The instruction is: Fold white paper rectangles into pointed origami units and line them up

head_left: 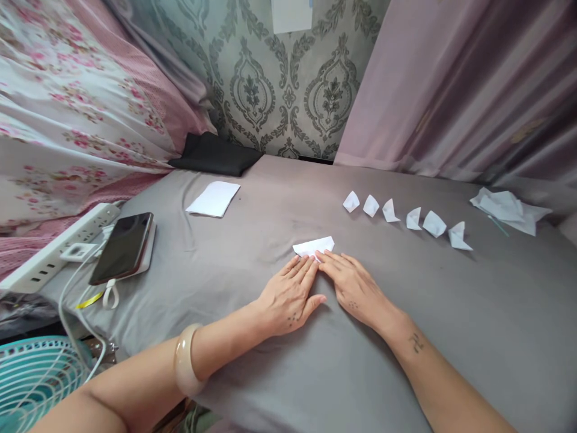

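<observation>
A folded piece of white paper [314, 246] lies flat on the grey cloth, its near edge covered by my fingertips. My left hand [291, 294] rests palm down with fingers stretched out, pressing on the paper's near left part; its thumb sticks out to the right. On the near right part, my right hand [354, 285] lies flat too, fingers extended and touching the paper. The two hands' fingertips almost meet. Farther right stands a row of several small folded paper shapes, among them a paper piece [434, 224] and another pointed one [459, 236].
White paper sheets [213, 199] are stacked at the back left, near a black cloth [216, 154]. Loose crumpled paper [509, 207] lies at the far right. At left are a phone [124, 246], a power strip [58, 246] with cables, and a turquoise fan [38, 382] below.
</observation>
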A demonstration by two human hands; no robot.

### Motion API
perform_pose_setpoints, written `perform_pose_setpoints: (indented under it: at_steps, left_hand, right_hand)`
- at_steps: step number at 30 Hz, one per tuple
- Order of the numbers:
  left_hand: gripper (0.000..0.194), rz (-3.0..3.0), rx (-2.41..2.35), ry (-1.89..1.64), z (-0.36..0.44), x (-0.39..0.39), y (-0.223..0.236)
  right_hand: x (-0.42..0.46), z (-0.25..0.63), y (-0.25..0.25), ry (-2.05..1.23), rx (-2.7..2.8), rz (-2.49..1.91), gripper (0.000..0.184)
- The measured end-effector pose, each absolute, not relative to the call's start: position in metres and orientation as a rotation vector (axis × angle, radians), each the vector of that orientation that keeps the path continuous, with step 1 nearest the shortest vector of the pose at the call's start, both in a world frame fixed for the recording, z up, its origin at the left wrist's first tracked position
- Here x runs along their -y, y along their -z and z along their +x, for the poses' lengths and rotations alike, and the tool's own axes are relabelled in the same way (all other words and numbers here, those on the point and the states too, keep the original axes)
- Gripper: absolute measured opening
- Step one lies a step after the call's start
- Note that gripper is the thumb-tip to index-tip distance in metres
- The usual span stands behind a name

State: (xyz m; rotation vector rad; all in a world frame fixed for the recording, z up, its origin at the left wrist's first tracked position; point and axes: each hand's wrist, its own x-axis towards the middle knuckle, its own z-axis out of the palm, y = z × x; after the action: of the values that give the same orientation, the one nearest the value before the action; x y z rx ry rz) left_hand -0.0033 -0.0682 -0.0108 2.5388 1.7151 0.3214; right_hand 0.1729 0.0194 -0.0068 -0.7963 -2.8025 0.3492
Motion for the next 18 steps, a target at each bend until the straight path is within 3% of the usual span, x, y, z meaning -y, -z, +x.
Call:
perform_pose_setpoints:
  at_steps: [11,18]
  left_hand:
    - [0.058,2.475,-2.000,-0.364,-0.040,0.054,0.009]
    - [0.027,2.261,-1.965,-0.676,-0.046,0.028,0.003]
  right_hand:
    - [-0.017,0.170,0.006,-0.284,2.788,-0.801,0.054]
    - [0.013,0.154,-0.004,-0.115,2.771,-0.963,0.045]
